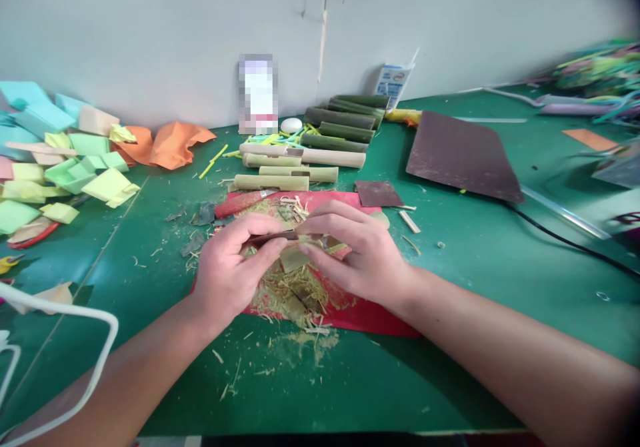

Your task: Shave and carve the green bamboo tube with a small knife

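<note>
My left hand [233, 263] and my right hand [353, 250] meet over a red mat [373, 315] strewn with bamboo shavings [285, 293]. Both are closed in a pinch on a thin brown strip of sandpaper [273, 237] stretched between them. A small pale bamboo piece [293, 259] sits under the strip, against my right fingers. A red-handled knife [240, 203] lies on the mat's far left corner, just beyond my left hand.
Cut bamboo tubes [305, 157], pale and dark green, lie behind the mat. Sandpaper sheets, one small [376, 193] and one large [460, 157], lie to the right. Folded coloured papers [65, 160] are heaped at left. A black cable [565, 240] crosses at right, a white cable [75, 310] at lower left.
</note>
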Available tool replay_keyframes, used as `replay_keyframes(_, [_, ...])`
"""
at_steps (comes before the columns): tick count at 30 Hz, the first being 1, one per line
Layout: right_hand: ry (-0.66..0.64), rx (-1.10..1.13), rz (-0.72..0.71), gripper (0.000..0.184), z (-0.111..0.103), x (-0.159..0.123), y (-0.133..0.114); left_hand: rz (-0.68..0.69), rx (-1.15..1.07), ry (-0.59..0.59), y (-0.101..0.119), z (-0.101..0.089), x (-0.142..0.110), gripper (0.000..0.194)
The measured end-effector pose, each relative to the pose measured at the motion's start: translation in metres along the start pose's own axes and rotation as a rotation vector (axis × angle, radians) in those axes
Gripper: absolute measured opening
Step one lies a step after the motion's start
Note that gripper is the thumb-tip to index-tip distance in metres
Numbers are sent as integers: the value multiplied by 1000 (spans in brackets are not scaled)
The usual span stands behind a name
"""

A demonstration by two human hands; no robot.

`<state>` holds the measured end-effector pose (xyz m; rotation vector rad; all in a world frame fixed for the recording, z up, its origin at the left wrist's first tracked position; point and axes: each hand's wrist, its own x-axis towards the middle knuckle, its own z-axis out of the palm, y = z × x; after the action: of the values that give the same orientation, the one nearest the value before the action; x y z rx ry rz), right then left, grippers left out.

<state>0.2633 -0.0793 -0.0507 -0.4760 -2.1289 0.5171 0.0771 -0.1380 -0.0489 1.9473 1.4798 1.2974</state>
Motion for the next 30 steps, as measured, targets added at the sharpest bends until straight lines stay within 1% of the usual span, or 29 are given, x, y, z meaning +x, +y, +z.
replay_keyframes(2, [-88, -83, 51, 21, -3, -1, 3, 109, 124, -26, -6, -7, 3, 11])
replay_keyframes(4, [-186, -172, 97, 27, -6, -1, 6, 180, 192, -99, -12, -12, 5, 13])
replay_keyframes(7, [-316, -238, 133, 30, -9, -2, 10, 199, 228, -157, -21, -17, 7, 15])
replay_keyframes(11, [-406, -215, 140, 28, -9, -2, 15, 222, 247, -226, -21, -16, 8, 14])
replay_keyframes(15, [-441, -177, 129, 21, -9, -1, 16, 256, 274, -331, -17, -15, 7, 16])
replay_keyframes(19, [-441, -168, 121, 17, -10, -1, 17, 303, 289, -376, -15, -15, 7, 14])
replay_keyframes(22, [-432, -170, 119, 15, -10, -2, 17, 339, 282, -383, -15, -15, 6, 11])
replay_keyframes(24, [-428, -167, 126, 14, -10, -2, 18, 350, 281, -367, -15, -14, 5, 11])
replay_keyframes(30, [-447, -150, 166, 14, -11, -2, 17, 312, 302, -372, -14, -14, 2, 15])
